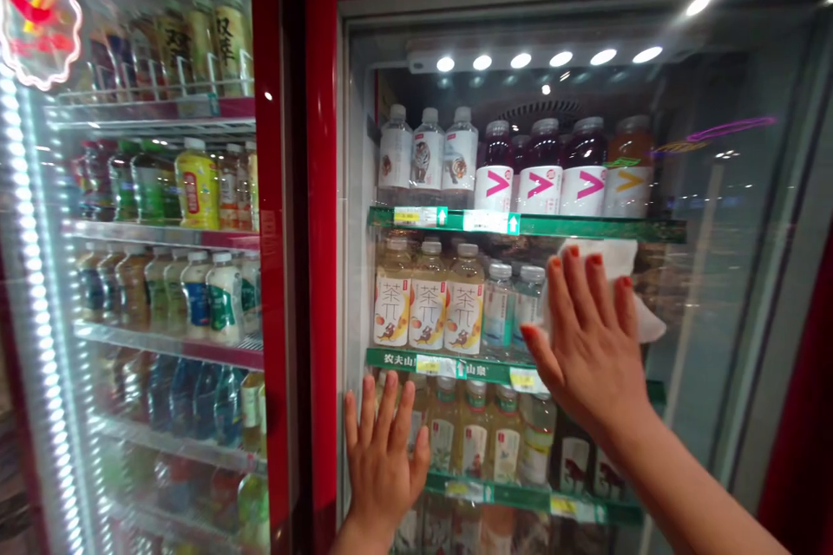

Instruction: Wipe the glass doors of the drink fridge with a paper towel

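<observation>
Glass door [709,277] is backing white tissue [646,324] under my flat right hand [591,338], my splayed, empty left hand [385,461] resting lower.

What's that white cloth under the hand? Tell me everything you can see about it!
The cloth is plain white, thin and soft-looking; it could be fabric or paper, I can't tell which. It seems to lie flat against the fridge's glass, under the spread fingers of the right hand, which hides its middle. One part shows above the fingertips, and a corner pokes out to the right. Its top edge is just below the upper green strip behind the glass.
</observation>
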Available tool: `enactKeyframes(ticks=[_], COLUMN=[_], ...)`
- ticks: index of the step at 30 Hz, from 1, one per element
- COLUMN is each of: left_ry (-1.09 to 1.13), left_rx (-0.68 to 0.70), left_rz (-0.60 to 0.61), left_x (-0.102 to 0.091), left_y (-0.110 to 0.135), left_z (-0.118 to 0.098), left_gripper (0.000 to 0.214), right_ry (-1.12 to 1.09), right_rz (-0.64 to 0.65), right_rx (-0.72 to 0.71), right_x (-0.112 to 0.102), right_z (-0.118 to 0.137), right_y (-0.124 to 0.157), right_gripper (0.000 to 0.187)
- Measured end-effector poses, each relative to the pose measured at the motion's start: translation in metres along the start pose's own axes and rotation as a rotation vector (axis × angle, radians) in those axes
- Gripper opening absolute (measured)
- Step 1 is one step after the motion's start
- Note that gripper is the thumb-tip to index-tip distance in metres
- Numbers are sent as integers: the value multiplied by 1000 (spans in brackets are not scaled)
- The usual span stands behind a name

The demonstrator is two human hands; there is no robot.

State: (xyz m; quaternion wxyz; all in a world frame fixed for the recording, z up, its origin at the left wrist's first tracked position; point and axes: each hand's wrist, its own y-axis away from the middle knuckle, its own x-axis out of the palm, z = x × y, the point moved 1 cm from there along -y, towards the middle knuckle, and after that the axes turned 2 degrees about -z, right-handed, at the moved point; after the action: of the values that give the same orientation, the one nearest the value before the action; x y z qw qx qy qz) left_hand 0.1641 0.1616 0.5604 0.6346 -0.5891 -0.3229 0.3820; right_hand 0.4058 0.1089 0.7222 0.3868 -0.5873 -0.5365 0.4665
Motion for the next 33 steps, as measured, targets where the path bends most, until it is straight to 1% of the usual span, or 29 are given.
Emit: enactKeyframes(ticks=[1, 2, 3, 5, 6, 7, 8, 9, 10, 11, 13, 14, 15, 16, 17, 18, 19, 20, 21, 22, 23, 24, 25, 27, 28, 29, 30, 31, 33], left_ry=[7, 21, 38, 71, 79, 83, 85, 85, 85, 87, 93, 97, 105, 124, 152, 184, 213, 237, 250, 256, 253, 247, 234, 203, 195, 196, 206, 220, 240], left_rx=[-7, -21, -39, -77, -89, -91, -87, -79, -72, -66, -72, -79, -85, -84, -77, -67, -57, -47, -39, -31, -21, -8, 3, 6, -8, -32, -60, -88, -134], left_rz=[-17, -34, -44, -51, -43, -30, -17, -6, 2, 4, -7, -12, -13, -20, -35, -60, -91, -119, -137, -140, -119, -87, -48, 18, 35, 33, 14, -11, -64], left_x=[0, 1, 1, 1, 1, 1, 1, 1, 1, 0, 0, 0, -1, -1, -2, -3, -5, -6, -7, -8, -8, -8, -8, -8, -8, -8, -8, -9, -9], left_y=[1, 2, 3, 6, 7, 8, 8, 8, 8, 7, 6, 6, 7, 7, 9, 10, 12, 13, 14, 15, 15, 14, 13, 10, 9, 7, 6, 4, 1], left_z=[0, 1, 1, 3, 4, 4, 5, 5, 5, 5, 4, 4, 5, 5, 6, 7, 8, 9, 10, 11, 11, 11, 11, 9, 8, 6, 4, 1, -5], left_gripper=[79, 80, 80, 78, 76, 75, 73, 73, 72, 72, 73, 73, 73, 72, 72, 73, 73, 74, 74, 74, 74, 72, 71, 70, 71, 71, 72, 71, 70], right_ry=[-7, -22, -43, -100, -130, -153, -163, -159, -143, -121, -85, -82, -93, -115, -145, -179, -215, -248, -270, -281, -275, -250, -209, -116, -82, -69, -78, -102, -184], right_rz=[-4, 0, 14, 52, 70, 89, 109, 125, 135, 135, 97, 69, 49, 49, 67, 96, 124, 148, 163, 171, 174, 175, 171, 131, 105, 93, 95, 111, 193], right_rx=[23, -9, -90, -351, -490, -609, -691, -722, -701, -634, -416, -305, -225, -199, -239, -345, -495, -656, -790, -872, -882, -821, -697, -367, -223, -139, -129, -191, -497], right_x=[3, 7, 12, 20, 22, 21, 18, 13, 8, 3, -1, 0, 4, 10, 17, 24, 29, 32, 33, 30, 26, 20, 14, 4, 1, 0, 1, 4, 10], right_z=[10, 24, 41, 71, 78, 78, 72, 60, 45, 31, 15, 17, 25, 38, 54, 70, 84, 92, 94, 89, 78, 64, 50, 33, 32, 37, 46, 56, 69], right_y=[-14, -22, -21, 0, 15, 30, 41, 46, 42, 32, -1, -18, -30, -36, -35, -27, -15, -1, 12, 19, 20, 13, 0, -31, -41, -45, -39, -25, 22], right_gripper=[86, 86, 84, 73, 67, 62, 60, 59, 60, 62, 70, 74, 78, 81, 82, 81, 77, 72, 67, 64, 62, 63, 66, 74, 76, 78, 79, 79, 75])
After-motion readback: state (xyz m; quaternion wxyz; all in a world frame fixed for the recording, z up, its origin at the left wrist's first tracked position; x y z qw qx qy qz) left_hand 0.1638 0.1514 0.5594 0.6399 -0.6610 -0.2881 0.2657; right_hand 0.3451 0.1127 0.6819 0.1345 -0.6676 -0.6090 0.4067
